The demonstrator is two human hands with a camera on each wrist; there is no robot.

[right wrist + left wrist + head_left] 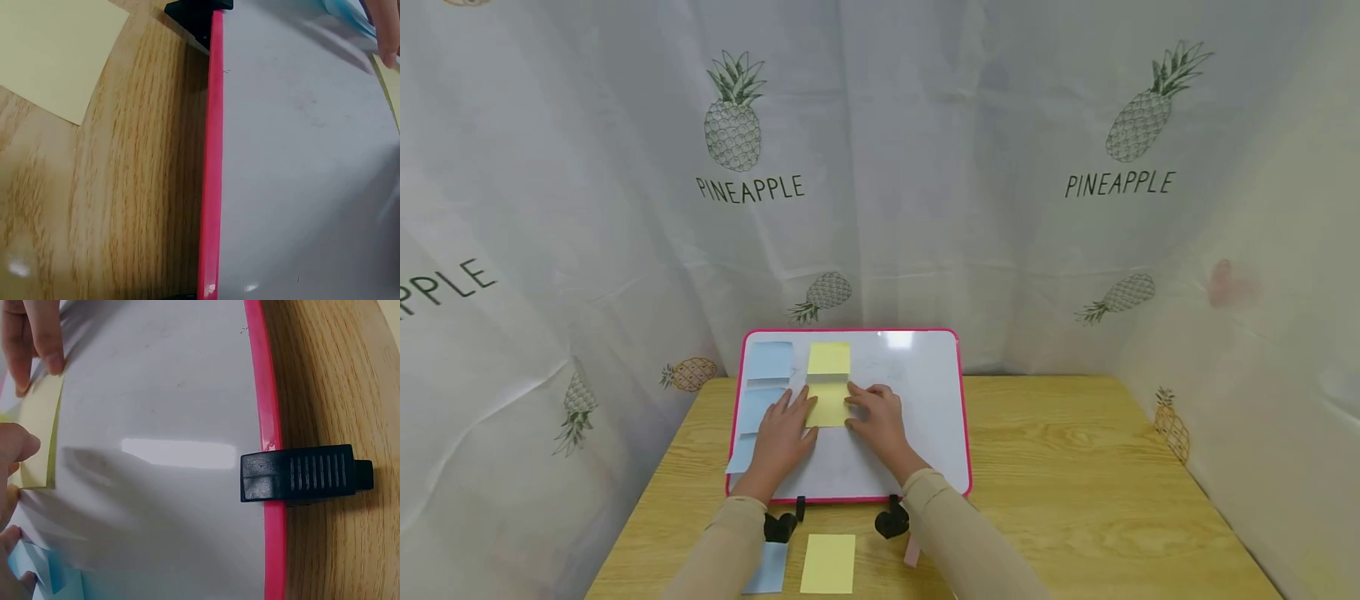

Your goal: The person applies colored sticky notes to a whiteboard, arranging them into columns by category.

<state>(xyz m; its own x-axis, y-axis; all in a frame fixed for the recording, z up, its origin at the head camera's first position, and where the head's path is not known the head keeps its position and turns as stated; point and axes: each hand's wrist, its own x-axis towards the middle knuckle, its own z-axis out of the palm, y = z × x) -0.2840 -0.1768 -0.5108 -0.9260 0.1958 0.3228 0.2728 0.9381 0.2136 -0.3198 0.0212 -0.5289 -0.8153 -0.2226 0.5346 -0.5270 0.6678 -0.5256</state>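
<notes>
A pale cloth curtain (917, 125) printed with pineapples is hanging behind the rectangular whiteboard with a pink frame (917, 400); a wood-grain tabletop (1037, 467) is extending in front of the whiteboard and to its right. I am working at the whiteboard's left-centre area, where a square pale-yellow paper note (827, 406) is lying between my two hands, directly below a second yellow paper note (829, 358) near the whiteboard's top edge. My left hand (782, 433) is resting with fingers spread wide, fingertips touching the lower yellow note's left side; my right hand (882, 421) is meeting its right side, thumb and fingers set well apart and slightly bent. I cannot tell how firmly either hand is pressing. In the left-wrist view, the note's edge nearest the whiteboard's bottom is standing slightly away from the surface.

Three light-blue paper notes (762, 411) are forming a column along the whiteboard's left side, the lowest overlapping the frame. A black ribbed plastic clip (312, 472) is gripping the whiteboard's bottom edge. On the tabletop in front of the whiteboard, a yellow paper sheet (829, 564) is lying beside a light-blue sheet (767, 569), partly hidden by my left beige sleeve (722, 546).
</notes>
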